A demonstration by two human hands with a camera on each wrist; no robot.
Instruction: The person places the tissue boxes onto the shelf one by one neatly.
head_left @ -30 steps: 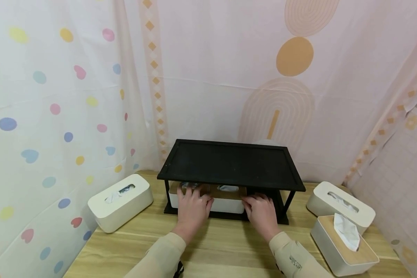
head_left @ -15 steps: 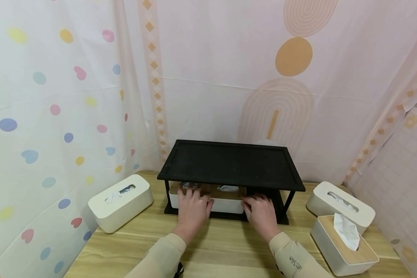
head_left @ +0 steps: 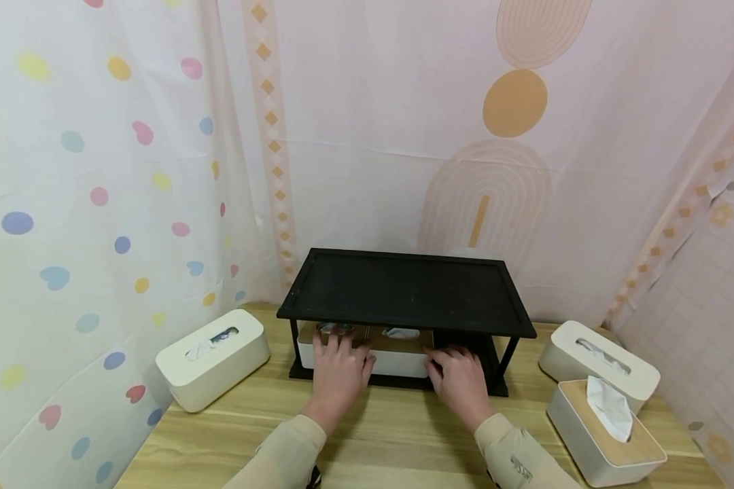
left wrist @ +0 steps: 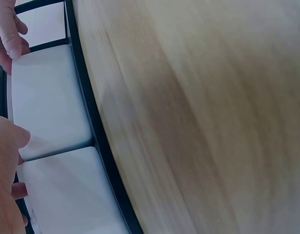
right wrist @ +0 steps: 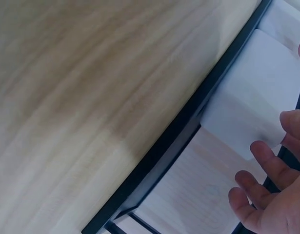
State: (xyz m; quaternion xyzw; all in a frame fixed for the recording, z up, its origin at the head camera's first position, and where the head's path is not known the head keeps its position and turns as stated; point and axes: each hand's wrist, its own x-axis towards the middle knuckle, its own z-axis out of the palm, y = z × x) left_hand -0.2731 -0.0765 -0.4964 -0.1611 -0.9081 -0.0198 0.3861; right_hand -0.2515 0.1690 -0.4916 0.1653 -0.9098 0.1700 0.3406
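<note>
Two white tissue boxes with wood-look lids stand side by side on the lower level of a black two-tier rack [head_left: 412, 288]. My left hand [head_left: 338, 373] reaches under the top panel, its fingers spread over the lid of the left tissue box [head_left: 305, 354]. Its thumb lies near the seam with the right tissue box [head_left: 400, 364]. At that box's outer end, my right hand [head_left: 460, 382] touches the upper front corner with thumb and index finger. The other fingers of the right hand [right wrist: 281, 190] hang loosely curled. The top panel hides the boxes' backs.
An all-white tissue box [head_left: 214, 360] stands left of the rack. To the right are another white tissue box [head_left: 569, 339] and a wood-lidded tissue box [head_left: 587, 435] in front of it. All rest on a wooden table [head_left: 397, 441], with patterned curtains behind.
</note>
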